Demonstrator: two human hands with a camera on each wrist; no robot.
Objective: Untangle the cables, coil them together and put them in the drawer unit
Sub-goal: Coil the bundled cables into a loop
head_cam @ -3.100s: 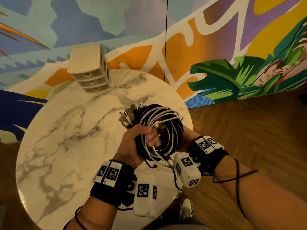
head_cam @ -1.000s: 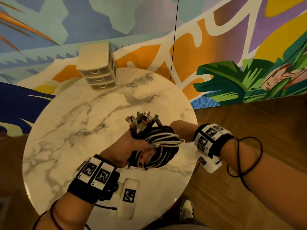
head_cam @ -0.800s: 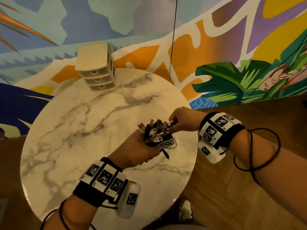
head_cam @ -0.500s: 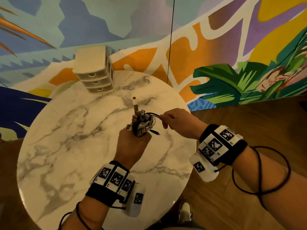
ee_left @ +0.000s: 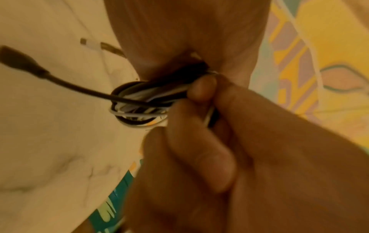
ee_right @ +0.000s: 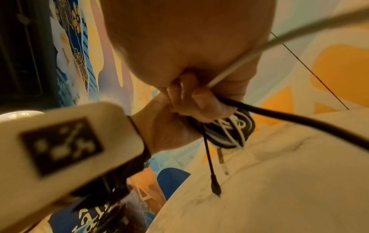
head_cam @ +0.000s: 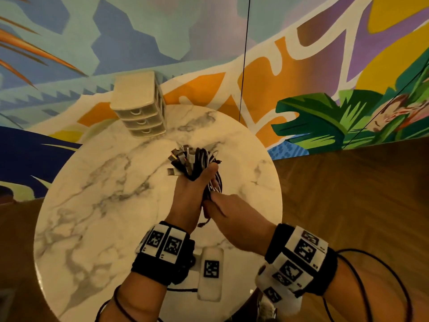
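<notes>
Painted mural wall (head_cam: 301,66), wood floor (head_cam: 348,194), marble table (head_cam: 104,205)

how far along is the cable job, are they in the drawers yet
Not yet. Done: the cables are untangled and coiled into one bundle. In hand: the left hand grips the bundle above the table while the right hand pinches its lower strands. Left: the drawer unit has all three drawers shut; one must be opened and the bundle put in.
</notes>
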